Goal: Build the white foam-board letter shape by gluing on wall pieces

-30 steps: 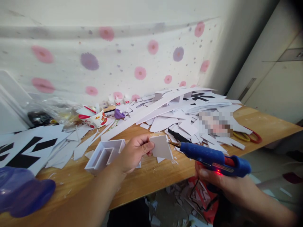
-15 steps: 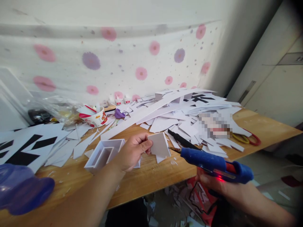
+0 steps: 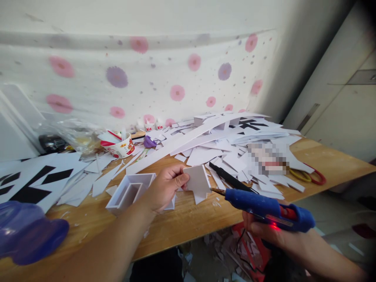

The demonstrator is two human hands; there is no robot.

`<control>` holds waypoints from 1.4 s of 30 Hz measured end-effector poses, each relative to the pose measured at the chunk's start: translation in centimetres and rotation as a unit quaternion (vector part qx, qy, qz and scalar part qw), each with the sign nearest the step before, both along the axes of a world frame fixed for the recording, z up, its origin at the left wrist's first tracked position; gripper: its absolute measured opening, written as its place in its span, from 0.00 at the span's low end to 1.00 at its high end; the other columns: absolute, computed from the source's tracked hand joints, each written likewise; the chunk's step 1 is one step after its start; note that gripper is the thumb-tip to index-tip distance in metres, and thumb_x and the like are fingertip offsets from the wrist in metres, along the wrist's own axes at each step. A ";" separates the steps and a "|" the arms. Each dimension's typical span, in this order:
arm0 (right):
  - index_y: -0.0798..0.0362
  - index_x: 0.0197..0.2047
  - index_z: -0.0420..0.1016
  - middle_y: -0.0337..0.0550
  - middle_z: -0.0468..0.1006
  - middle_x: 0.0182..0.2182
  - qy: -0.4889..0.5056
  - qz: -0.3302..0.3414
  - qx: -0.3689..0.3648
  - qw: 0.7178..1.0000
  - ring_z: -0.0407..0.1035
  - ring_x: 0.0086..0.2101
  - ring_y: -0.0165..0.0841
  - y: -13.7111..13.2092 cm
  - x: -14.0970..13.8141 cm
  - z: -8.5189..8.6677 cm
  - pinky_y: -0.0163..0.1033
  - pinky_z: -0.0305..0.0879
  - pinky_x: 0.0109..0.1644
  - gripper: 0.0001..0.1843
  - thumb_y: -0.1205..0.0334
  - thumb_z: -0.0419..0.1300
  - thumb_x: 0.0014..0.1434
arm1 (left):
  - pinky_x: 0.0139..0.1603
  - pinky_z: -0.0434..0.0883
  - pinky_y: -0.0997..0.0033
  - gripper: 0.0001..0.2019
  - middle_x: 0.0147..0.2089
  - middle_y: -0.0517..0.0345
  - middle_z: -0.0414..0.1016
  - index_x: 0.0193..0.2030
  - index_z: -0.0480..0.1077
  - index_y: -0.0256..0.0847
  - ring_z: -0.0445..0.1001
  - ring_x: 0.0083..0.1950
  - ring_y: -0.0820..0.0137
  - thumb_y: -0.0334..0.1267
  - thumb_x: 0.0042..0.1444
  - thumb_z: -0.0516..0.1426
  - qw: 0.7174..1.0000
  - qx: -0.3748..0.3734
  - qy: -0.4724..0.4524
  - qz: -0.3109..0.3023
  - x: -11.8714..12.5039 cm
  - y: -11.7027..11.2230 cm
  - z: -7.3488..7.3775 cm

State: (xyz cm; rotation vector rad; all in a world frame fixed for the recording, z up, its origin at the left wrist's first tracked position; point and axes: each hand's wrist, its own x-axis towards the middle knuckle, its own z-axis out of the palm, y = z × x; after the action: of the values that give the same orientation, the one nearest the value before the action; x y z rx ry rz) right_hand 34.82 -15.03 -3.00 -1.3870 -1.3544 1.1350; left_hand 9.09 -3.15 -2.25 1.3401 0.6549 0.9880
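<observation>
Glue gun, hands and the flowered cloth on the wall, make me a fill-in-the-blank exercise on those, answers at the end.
The right hand holds a glue gun whose body is mostly ____. The light glowing on its side is ____. The left hand pinches the panel between its fingers and its ____. The big flowers on the wall cloth are pink and ____.

Missing words: blue; red; thumb; purple.

A makeshift craft workspace: white board scraps (image 3: 205,155) litter the wooden table (image 3: 337,156), 1 glue gun (image 3: 264,203) over its near edge, a flowered sheet (image 3: 152,82) hanging behind it.
</observation>
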 end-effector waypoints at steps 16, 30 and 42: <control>0.48 0.34 0.78 0.42 0.80 0.28 -0.025 -0.064 0.018 0.997 0.74 0.29 0.40 0.0 -0.3 -0.4 0.41 0.74 0.32 0.16 0.50 0.72 0.43 | 0.30 0.59 0.75 0.17 0.25 0.61 0.66 0.29 0.71 0.35 0.62 0.27 0.76 0.48 0.49 0.65 1.000 -0.003 0.015 0.000 0.0 -0.1 0.1; 0.46 0.41 0.79 0.41 0.79 0.28 -0.075 -0.056 0.037 0.995 0.74 0.28 0.39 -0.3 0.1 -0.5 0.41 0.74 0.31 0.20 0.51 0.72 0.43 | 0.30 0.60 0.75 0.17 0.26 0.61 0.66 0.30 0.72 0.35 0.62 0.27 0.75 0.49 0.49 0.65 0.999 0.026 0.021 0.011 0.0 0.0 0.2; 0.47 0.35 0.81 0.41 0.80 0.27 -0.113 0.026 0.041 0.992 0.72 0.26 0.38 0.2 1.1 -0.1 0.39 0.73 0.27 0.14 0.53 0.71 0.44 | 0.31 0.60 0.74 0.15 0.25 0.62 0.66 0.29 0.72 0.36 0.62 0.27 0.75 0.48 0.50 0.65 0.997 0.048 0.039 0.034 -0.4 0.4 0.3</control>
State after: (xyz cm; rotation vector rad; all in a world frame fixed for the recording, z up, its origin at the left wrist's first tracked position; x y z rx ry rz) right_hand 35.96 -14.84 -3.15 -1.4620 -1.5870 0.9660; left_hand 8.68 -2.72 -1.92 1.4553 0.7229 1.0373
